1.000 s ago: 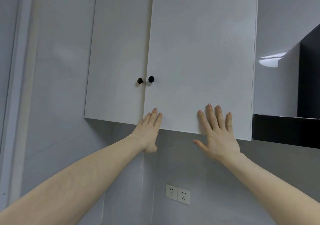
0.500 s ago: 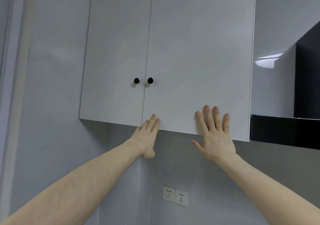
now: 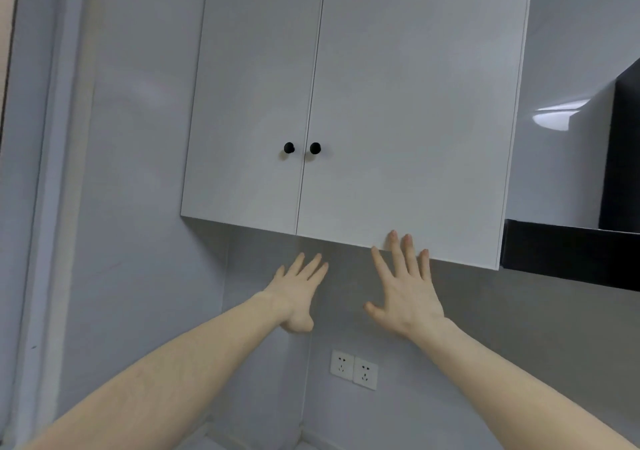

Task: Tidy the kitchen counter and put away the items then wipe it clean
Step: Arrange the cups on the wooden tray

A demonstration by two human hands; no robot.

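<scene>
We cannot see the counter, which lies below the frame, and our forearms are cut off at the bottom edge. Our left hand (image 3: pixel 298 287) is spread flat and holds nothing, just under the closed cabinet (image 3: pixel 398 103); our right hand (image 3: pixel 407 290) is likewise released, fingertips overlapping the door's lower edge. Bare wall lies below, down to the sockets (image 3: pixel 353 368).

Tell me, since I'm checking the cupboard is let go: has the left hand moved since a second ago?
Yes. The left hand dropped below the cabinet door's bottom edge, which its fingers overlapped before.
</scene>
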